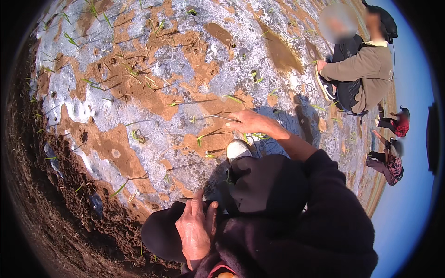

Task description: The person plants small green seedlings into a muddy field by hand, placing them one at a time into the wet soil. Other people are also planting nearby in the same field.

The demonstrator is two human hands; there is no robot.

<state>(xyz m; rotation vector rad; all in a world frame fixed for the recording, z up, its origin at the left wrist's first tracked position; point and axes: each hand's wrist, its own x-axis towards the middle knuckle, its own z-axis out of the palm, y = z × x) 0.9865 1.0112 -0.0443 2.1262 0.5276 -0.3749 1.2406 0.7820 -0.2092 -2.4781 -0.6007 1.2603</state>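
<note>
Near the middle, my right hand [248,121] grips a thin metal rod [224,118], held low over the pale plastic mulch film [194,76]. The rod's tip points left, near a small green seedling [192,119]. Another seedling [199,140] stands in a soil patch below the rod, and a leafy one [259,135] lies just under my right wrist. My left hand [194,226] rests on my dark-clothed left knee [160,232], thumb apart from the fingers, with nothing seen in it. My white shoe [238,150] is on the film below my right hand.
Loose brown soil [69,208] borders the film at the left. Seedlings poke through the film among soil patches [139,87] and a muddy puddle [280,48]. A person in a brown top [372,69] crouches at the upper right; others [391,165] are farther off.
</note>
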